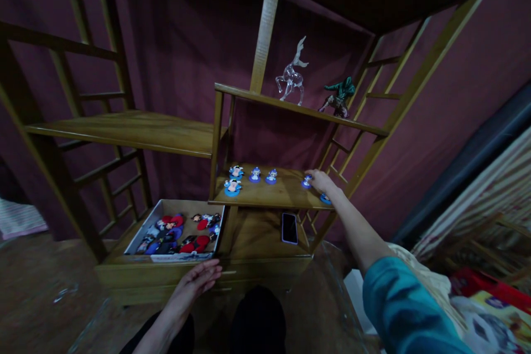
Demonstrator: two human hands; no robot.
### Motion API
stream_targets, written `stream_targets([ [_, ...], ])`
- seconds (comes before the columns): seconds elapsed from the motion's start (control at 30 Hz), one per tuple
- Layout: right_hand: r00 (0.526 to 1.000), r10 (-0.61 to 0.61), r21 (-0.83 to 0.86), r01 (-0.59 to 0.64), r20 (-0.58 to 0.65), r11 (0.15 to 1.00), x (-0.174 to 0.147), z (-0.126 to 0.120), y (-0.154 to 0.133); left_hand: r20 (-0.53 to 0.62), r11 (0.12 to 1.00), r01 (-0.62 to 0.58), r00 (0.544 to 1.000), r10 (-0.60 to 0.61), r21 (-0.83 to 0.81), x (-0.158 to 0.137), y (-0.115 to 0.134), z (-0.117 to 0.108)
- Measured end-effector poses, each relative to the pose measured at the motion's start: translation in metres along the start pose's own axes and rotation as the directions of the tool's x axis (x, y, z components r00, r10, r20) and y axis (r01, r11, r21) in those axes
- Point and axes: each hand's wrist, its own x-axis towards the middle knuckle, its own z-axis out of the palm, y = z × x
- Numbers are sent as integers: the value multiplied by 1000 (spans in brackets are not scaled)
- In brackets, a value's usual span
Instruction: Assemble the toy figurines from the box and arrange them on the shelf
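- Right hand out over the low shelf, and there's the figure — purple base down on the wood, right at the fingertips.
- Those right fingers are bent in narrow at its head; they look to be touching, but whether they grip it I cannot tell.
- The figure stands upright, just beyond the tips on their left side, its top partly covered by them.
- Beneath the right wrist, near the shelf's right end, a blue-based figure peeks out, mostly hidden.
- Over to the left, two purple-based figures stand side by side, well apart from the one at the fingers.
- Further left, two more on blue bases, the back figure and the front figure, one close behind the other.
- Left hand down low — palm bare, fingers stretched out, holding nothing, just in front of the box.
- Inside that box, a jumble of red, blue and black figures.
- Below the shelf, a phone lies flat.
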Motion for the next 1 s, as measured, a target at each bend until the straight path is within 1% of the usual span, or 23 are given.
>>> stream_targets([
  [0.07,999,28,-2,-28,20,1000,6,3,-2,-13,1000,7,1000,-7,3,1,-1,0],
  [0.17,998,53,1,-53,16,999,11,5,-4,-14,1000,20,1000,-20,11,3,-1,-2],
  [0.5,999,35,22,-34,-28,999,9,10,-1,20,998,27,999,-28,58,4,0,-1],
  [0.6,1000,-1,21,2,-30,1000,9,7,3,20,998,32,999,-33,59,4,0,-1],
  [0.67,998,-16,6,16,-54,1000,9,2,9,19,997,38,999,-39,60,4,-1,-2],
  [0.73,997,-5,-7,5,-77,1000,9,-4,15,22,997,40,999,-42,63,5,-2,-3],
  [0.8,998,26,-12,-27,-56,1000,8,-9,22,28,997,44,999,-46,71,7,-3,-4],
  [0.87,999,53,-17,-53,0,998,8,-9,28,31,996,45,998,-48,79,9,-4,-5],
  [1.0,994,99,-43,-96,51,994,6,-1,36,38,995,51,998,-55,86,13,-8,-5],
])
